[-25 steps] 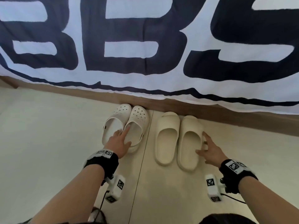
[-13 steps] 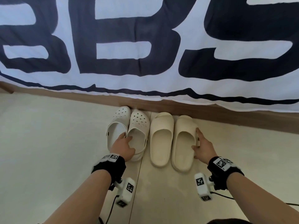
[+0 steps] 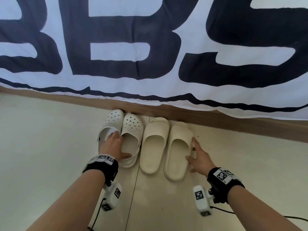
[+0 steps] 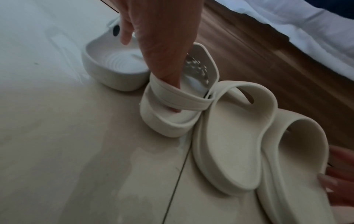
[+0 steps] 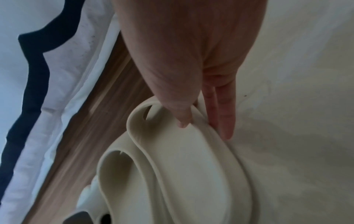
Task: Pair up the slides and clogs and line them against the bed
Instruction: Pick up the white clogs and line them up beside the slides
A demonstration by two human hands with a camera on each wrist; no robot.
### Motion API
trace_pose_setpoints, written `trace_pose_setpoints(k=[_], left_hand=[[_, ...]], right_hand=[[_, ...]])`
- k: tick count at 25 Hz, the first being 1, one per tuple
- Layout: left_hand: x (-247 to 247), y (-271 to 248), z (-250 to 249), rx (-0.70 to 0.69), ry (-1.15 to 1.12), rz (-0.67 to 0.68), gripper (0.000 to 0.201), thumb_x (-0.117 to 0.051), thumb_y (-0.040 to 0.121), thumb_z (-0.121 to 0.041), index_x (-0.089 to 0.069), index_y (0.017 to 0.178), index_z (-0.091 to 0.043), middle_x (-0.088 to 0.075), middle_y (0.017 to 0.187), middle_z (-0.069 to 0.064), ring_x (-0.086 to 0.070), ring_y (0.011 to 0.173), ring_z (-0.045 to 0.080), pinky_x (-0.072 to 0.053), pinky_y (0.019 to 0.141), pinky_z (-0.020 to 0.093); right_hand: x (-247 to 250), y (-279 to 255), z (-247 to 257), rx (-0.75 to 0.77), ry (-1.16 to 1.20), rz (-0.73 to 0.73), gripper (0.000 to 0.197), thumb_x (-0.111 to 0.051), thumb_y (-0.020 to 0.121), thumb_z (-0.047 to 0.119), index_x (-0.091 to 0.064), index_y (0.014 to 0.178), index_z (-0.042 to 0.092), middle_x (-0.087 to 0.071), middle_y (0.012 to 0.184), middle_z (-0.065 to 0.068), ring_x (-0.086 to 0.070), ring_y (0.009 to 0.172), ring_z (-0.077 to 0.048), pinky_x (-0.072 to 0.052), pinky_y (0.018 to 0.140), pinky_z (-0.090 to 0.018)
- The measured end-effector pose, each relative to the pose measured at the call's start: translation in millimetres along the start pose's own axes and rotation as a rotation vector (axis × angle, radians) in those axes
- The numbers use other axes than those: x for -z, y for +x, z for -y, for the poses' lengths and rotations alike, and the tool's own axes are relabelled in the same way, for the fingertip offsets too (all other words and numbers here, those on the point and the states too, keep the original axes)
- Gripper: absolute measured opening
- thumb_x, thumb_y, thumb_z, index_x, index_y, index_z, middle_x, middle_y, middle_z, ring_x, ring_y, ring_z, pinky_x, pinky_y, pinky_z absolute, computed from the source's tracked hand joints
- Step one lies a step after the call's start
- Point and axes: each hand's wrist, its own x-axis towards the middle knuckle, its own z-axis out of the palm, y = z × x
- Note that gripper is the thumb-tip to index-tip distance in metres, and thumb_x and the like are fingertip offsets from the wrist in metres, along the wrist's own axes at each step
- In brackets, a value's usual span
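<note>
Two white perforated clogs (image 3: 115,121) (image 3: 133,128) stand side by side, toes at the wooden bed frame (image 3: 216,120). Touching them on the right are two cream slides (image 3: 155,144) (image 3: 178,147), also toes toward the frame. My left hand (image 3: 116,144) lies across both clogs, fingers in the left one and thumb in the right clog (image 4: 172,118) behind its heel strap. My right hand (image 3: 195,155) presses straight fingers along the outer side of the right slide (image 5: 201,174), thumb on its rim. In the left wrist view the left clog (image 4: 114,71) stands apart from the slides (image 4: 229,144).
A white bedcover with big dark lettering (image 3: 150,47) hangs over the frame, just above the shoes. Pale floor tiles (image 3: 50,155) spread left, right and toward me, with a seam (image 3: 133,189) under the right clog. Thin cables trail from my wrist cameras.
The slides have slid left until they touch the clogs, closing the gap. My left hand has reached deeper into the clogs; my right hand has followed the right slide.
</note>
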Motion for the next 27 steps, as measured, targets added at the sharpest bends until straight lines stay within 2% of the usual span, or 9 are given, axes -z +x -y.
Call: trace_pose_setpoints(k=[3,7,11,15,17,18,21,25,27], left_hand=[[1,-3,4,-0.054,0.053,0.035,0.080,-0.082,0.057,-0.055,-0.053,0.123,-0.021,-0.044,0.118,0.004,-0.050,0.108,0.025,-0.054,0.081,0.038],[6,-2,-6,0.031,0.185,0.054,0.086,-0.080,0.051,-0.064,-0.042,0.120,-0.030,-0.036,0.123,0.009,-0.047,0.110,0.032,-0.056,0.075,0.043],[9,1,-10,0.095,0.244,0.058,0.090,-0.075,0.045,-0.072,-0.037,0.117,-0.035,-0.036,0.125,0.013,-0.046,0.110,0.036,-0.056,0.075,0.049],[17,-1,-12,-0.017,0.303,0.050,0.079,-0.071,0.061,-0.069,-0.032,0.118,-0.029,-0.054,0.107,0.009,-0.064,0.087,0.030,-0.055,0.063,0.038],[20,0,-14,-0.043,0.302,0.037,0.068,-0.064,0.072,-0.065,-0.033,0.117,-0.025,-0.060,0.098,0.010,-0.065,0.080,0.031,-0.052,0.058,0.036],[21,1,-15,-0.046,0.274,0.027,0.059,-0.061,0.080,-0.059,-0.034,0.117,-0.023,-0.061,0.097,0.013,-0.064,0.079,0.033,-0.053,0.058,0.037],[17,0,-16,-0.034,0.187,-0.003,0.043,-0.056,0.090,-0.040,-0.037,0.122,-0.018,-0.058,0.103,0.020,-0.064,0.080,0.039,-0.050,0.056,0.039],[15,3,-15,0.019,0.217,-0.030,0.045,-0.062,0.088,-0.042,-0.045,0.122,-0.017,-0.047,0.110,0.023,-0.062,0.075,0.038,-0.048,0.053,0.039],[16,3,-15,0.041,0.237,-0.053,0.046,-0.067,0.085,-0.044,-0.049,0.118,-0.018,-0.043,0.113,0.025,-0.059,0.079,0.038,-0.049,0.053,0.040]], right_hand=[[-2,6,1,-0.043,-0.034,-0.078,0.078,-0.061,0.089,0.013,-0.014,0.151,0.022,-0.051,0.138,-0.017,-0.058,0.112,-0.038,-0.053,0.087,-0.052],[5,16,-1,-0.007,-0.120,-0.035,0.077,-0.059,0.091,0.016,-0.012,0.152,0.020,-0.051,0.136,-0.020,-0.056,0.115,-0.038,-0.051,0.092,-0.050],[3,8,-3,0.042,-0.267,-0.056,0.075,-0.056,0.093,0.021,-0.009,0.152,0.015,-0.053,0.135,-0.019,-0.053,0.120,-0.034,-0.045,0.098,-0.038],[2,5,-6,0.065,-0.258,-0.072,0.075,-0.056,0.093,0.023,-0.009,0.152,0.017,-0.057,0.129,-0.019,-0.055,0.116,-0.035,-0.045,0.096,-0.039],[2,5,-6,0.077,-0.245,-0.061,0.074,-0.056,0.093,0.023,-0.011,0.152,0.018,-0.059,0.126,-0.019,-0.057,0.113,-0.036,-0.047,0.094,-0.039],[1,8,-7,0.074,-0.232,-0.064,0.074,-0.056,0.093,0.023,-0.012,0.152,0.019,-0.060,0.124,-0.020,-0.058,0.111,-0.037,-0.048,0.092,-0.040],[-5,15,-8,0.056,-0.134,-0.075,0.075,-0.058,0.091,0.022,-0.013,0.151,0.026,-0.061,0.117,-0.022,-0.062,0.099,-0.041,-0.054,0.084,-0.051],[-9,17,-9,0.059,-0.083,-0.103,0.075,-0.058,0.090,0.022,-0.013,0.151,0.026,-0.064,0.109,-0.022,-0.064,0.093,-0.040,-0.055,0.081,-0.053],[-11,17,-9,0.058,-0.077,-0.103,0.075,-0.057,0.090,0.022,-0.012,0.151,0.027,-0.065,0.104,-0.021,-0.065,0.090,-0.039,-0.056,0.080,-0.052]])
